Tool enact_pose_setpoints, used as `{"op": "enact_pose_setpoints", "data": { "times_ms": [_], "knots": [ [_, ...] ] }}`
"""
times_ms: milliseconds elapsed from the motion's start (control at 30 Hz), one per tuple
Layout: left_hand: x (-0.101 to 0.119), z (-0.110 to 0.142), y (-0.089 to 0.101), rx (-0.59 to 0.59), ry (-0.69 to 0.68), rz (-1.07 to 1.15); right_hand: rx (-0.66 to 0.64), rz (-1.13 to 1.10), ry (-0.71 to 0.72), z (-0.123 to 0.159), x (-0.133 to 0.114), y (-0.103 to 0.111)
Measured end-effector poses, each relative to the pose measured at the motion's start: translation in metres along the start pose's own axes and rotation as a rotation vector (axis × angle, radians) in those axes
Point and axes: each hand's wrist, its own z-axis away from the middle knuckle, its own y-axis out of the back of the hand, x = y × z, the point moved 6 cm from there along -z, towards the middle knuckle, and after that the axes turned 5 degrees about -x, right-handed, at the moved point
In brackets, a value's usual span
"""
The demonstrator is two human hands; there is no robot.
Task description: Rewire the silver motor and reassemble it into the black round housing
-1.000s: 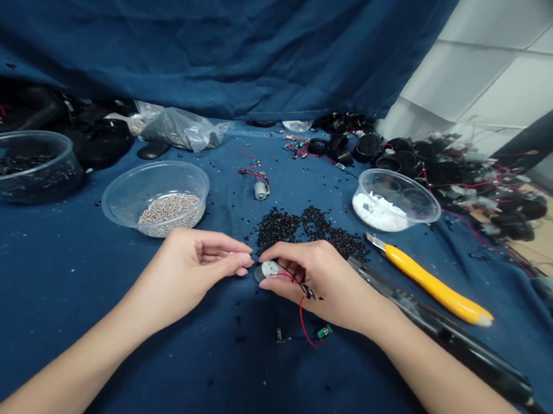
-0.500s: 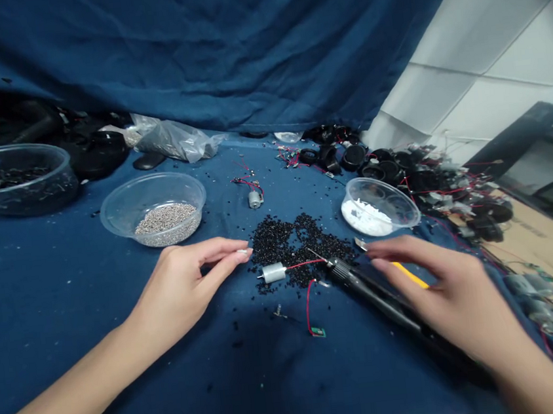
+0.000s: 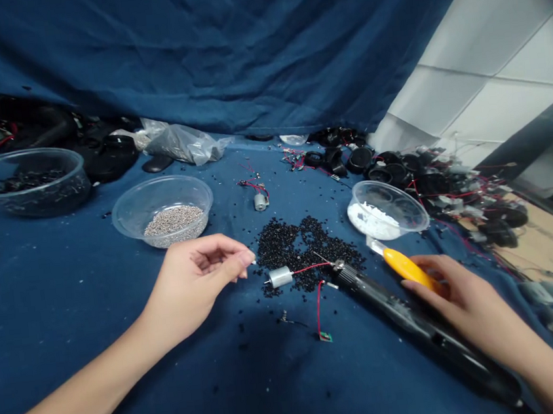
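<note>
My left hand (image 3: 197,271) hovers over the blue cloth with its fingers loosely curled, holding nothing I can see. Its fingertips are close to a small silver DC motor (image 3: 280,276), which lies at the edge of a heap of black plastic pellets (image 3: 305,247). A red wire runs from the motor to the tip of a black soldering iron (image 3: 396,306). My right hand (image 3: 464,299) is closed over the rear of a yellow utility knife (image 3: 406,269), hiding the end of its handle.
Clear plastic bowls hold silver granules (image 3: 174,221), white pieces (image 3: 374,220) and dark scraps (image 3: 27,184). Black round parts with red wires (image 3: 432,184) are heaped at back right. A small green circuit board (image 3: 325,337) lies on a red wire. A plastic bag (image 3: 181,144) sits behind.
The motor has left my right hand and lies on the pellets. My right hand has moved right, over the iron, and come down on the knife handle. My left hand has shifted little.
</note>
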Motion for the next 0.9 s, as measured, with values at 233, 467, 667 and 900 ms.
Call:
{"op": "enact_pose_setpoints", "data": {
  "times_ms": [233, 467, 667, 900],
  "knots": [
    [-0.014, 0.004, -0.012, -0.147, 0.212, 0.497, 0.391, -0.162, 0.099, 0.043, -0.072, 0.031],
    [-0.010, 0.009, -0.020, -0.240, 0.246, 0.689, 0.199, -0.286, 0.451, 0.055, -0.189, -0.019],
    [-0.007, 0.011, -0.026, -0.301, 0.262, 0.846, 0.222, -0.238, 0.511, 0.051, -0.201, -0.044],
    [-0.006, 0.015, -0.028, -0.364, 0.268, 0.854, 0.232, -0.192, 0.508, 0.051, -0.201, -0.044]
  ]
}}
